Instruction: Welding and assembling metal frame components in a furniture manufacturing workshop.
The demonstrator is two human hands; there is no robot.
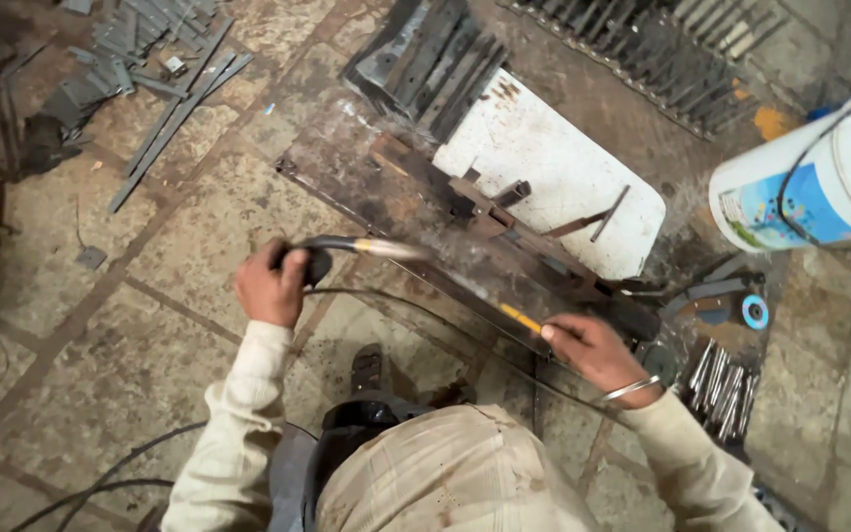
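Torch (347, 246) gripped tight in my left hand (270, 286), nozzle pointing three o'clock. Right hand (598, 350) fingers pinch the steel strip (504, 305); sparks could burn them, I reckon

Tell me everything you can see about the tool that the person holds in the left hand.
The welding torch has a dark grip and a curved metal neck with a brassy-looking tip, blurred in this view. The left hand is closed around the grip. The neck points right, toward the long flat steel bar, but contact cannot be told. A thin dark cable seems to run from the grip across the stone floor.
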